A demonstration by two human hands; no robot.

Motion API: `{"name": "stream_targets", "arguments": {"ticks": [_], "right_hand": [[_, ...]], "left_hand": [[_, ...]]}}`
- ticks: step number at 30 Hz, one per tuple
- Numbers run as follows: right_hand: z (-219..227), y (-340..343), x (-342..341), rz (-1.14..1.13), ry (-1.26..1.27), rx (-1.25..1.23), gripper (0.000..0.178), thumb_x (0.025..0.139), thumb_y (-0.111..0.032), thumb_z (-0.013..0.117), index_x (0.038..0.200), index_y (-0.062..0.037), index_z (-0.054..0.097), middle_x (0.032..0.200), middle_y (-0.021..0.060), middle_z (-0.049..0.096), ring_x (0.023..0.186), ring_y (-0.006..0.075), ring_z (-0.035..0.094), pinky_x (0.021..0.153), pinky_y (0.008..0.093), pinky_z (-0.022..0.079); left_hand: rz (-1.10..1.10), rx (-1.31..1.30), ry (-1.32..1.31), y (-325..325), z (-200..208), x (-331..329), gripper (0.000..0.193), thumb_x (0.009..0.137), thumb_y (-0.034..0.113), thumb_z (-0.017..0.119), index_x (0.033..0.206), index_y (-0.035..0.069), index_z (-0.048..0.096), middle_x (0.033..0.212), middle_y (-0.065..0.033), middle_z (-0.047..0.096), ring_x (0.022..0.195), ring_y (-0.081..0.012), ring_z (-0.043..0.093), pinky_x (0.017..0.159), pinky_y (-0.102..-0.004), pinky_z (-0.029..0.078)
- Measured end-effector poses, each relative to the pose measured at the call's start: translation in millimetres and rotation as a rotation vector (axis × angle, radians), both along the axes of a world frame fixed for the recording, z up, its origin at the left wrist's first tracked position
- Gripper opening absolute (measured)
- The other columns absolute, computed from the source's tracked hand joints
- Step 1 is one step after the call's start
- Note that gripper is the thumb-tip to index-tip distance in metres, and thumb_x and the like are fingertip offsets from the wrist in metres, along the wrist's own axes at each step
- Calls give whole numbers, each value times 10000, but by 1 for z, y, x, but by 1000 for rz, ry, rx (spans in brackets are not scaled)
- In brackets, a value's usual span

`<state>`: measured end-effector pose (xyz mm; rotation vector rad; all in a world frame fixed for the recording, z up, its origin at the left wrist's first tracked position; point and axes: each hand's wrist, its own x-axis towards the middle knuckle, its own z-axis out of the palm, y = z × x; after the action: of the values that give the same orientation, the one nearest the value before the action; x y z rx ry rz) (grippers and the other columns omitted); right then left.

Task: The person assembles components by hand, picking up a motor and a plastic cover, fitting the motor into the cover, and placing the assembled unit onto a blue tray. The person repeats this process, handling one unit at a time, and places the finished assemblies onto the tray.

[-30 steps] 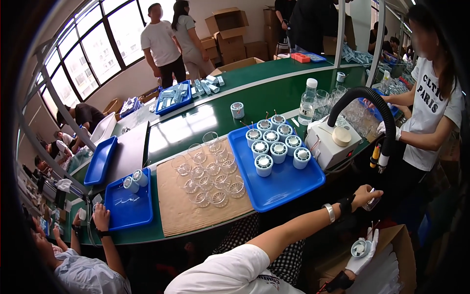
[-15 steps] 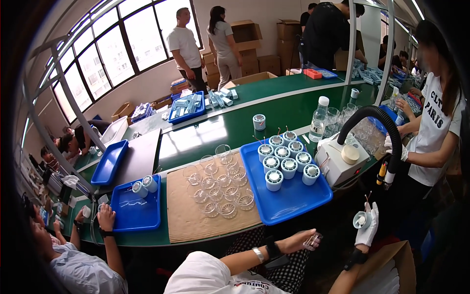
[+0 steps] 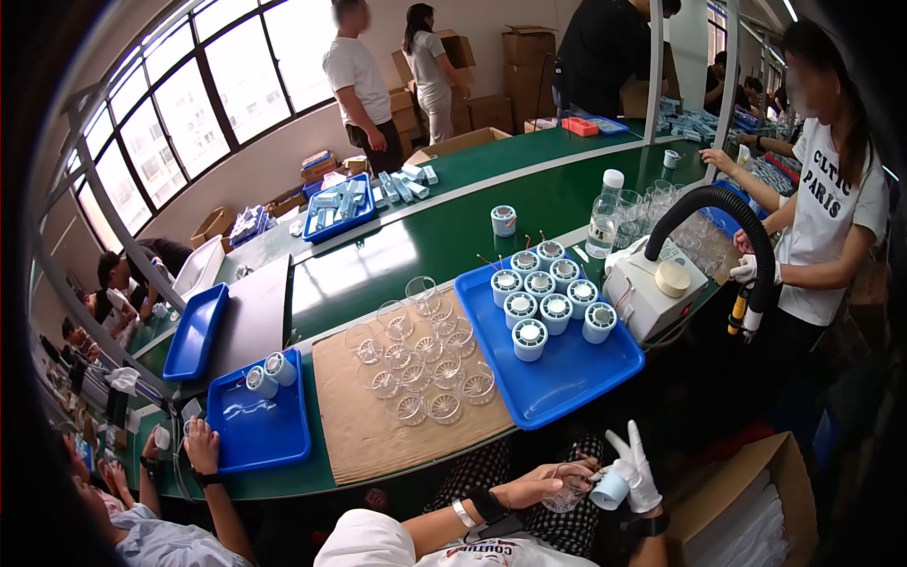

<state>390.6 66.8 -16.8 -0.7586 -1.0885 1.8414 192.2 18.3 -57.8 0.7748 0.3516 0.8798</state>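
In front of my lap, my left hand (image 3: 531,489) is closed around a clear plastic cup (image 3: 564,488). My right hand (image 3: 640,472), in a white glove, holds a light-blue cylindrical housing (image 3: 610,489), tipped on its side with one end toward my left hand. Two gloved fingers stretch upward, off the part. The left fingertips are close to that end of the housing; whether they touch it I cannot tell. On the bench ahead, a blue tray (image 3: 557,406) bears several similar light-blue housings (image 3: 521,307) with fan-like tops. Several clear cups (image 3: 430,350) stand on a cardboard sheet (image 3: 354,444) to its left.
A white machine (image 3: 652,298) with a black hose (image 3: 713,198) stands right of the tray, by a clear bottle (image 3: 604,217). An open carton (image 3: 746,510) is at my lower right. Co-workers sit left and stand right. Another blue tray (image 3: 260,439) holds two housings.
My right hand has come left and down with the housing, tilting it over. My left hand has shifted slightly left and lower with the clear cup, so the two parts are now close together.
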Motion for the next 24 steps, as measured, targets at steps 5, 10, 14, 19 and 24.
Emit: {"name": "stream_targets", "arguments": {"ticks": [5,10,14,19,24], "right_hand": [[-57,-32,4,309,-394,-182,269,786,-132,591,1026,-10,587,1001,119,597,639,119,582,623,241,481],[-33,-11,-11,207,-534,-5,173,798,-62,554,951,0,605,721,46,616,630,104,568,613,246,474],[0,30,-27,119,-533,91,150,808,-58,540,918,-18,633,729,48,618,630,92,574,590,234,474],[-3,38,-40,256,-665,500,151,801,-90,547,913,-66,646,727,53,619,645,131,587,586,248,477],[-21,25,-46,227,-765,638,189,739,-33,553,899,-74,644,753,76,624,663,201,594,593,270,478]], "left_hand": [[-71,-240,-157,-1,-18,-6,664,789,446,559,1242,-4,375,1313,-131,349,1121,-222,450,911,-330,388],[13,-247,-61,6,-10,-26,680,793,457,560,1237,-17,359,1251,-126,399,1074,-217,483,868,-326,413],[251,-56,352,23,1,-52,671,731,272,694,1232,-18,357,1202,-113,446,1046,-210,495,859,-315,419],[519,476,857,31,-1,-57,692,671,184,753,1228,10,381,1151,-112,492,1027,-183,499,862,-314,421],[481,887,1119,36,3,-55,652,656,228,763,1187,27,442,1163,-120,486,1038,-174,493,849,-313,423]]}}
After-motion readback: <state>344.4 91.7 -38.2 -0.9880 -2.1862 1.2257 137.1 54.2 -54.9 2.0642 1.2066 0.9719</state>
